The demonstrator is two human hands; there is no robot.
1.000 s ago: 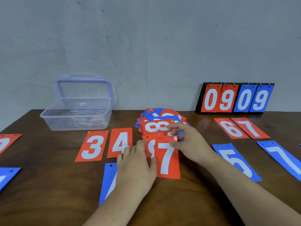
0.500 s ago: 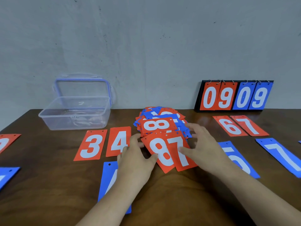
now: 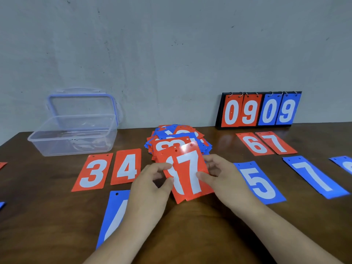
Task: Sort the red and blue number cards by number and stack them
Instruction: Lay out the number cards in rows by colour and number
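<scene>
Biggest thing here is the brown wooden table (image 3: 200, 235), and everything sits on it. I'm using the messy pile of red and blue cards (image 3: 177, 136) in the middle as the reference point.

- Well left of the pile: a clear plastic box (image 3: 74, 134), with its blue-rimmed lid (image 3: 82, 103) standing up behind it.
- Back and right of the pile, against the wall: a flip scoreboard (image 3: 259, 109) reading 0 9 in red and 0 9 in blue.
- Front right of the pile: a blue 5 (image 3: 259, 181) lying flat, and a blue 7 (image 3: 314, 178) further right.
- Front left of the pile: another blue card (image 3: 114, 214), partly under the left forearm, so I can't read its number.
- Just left of the pile: a red 3 (image 3: 93, 172) and a red 4 (image 3: 126, 166), side by side.
- Right of the pile: a red 6 (image 3: 254, 143) and a flat red 7 (image 3: 276, 142), touching along one edge.

Both hands are right in front of the pile, close together, with two overlapping cards between them. The left hand (image 3: 150, 185) pinches the left edge of the back red card (image 3: 176, 189), whose digit is mostly covered. The right hand (image 3: 222, 178) has its thumb clamped on the right edge of the held red 7 (image 3: 190, 172). That one sits on top, tilted a bit, with glare on its upper corner.
</scene>
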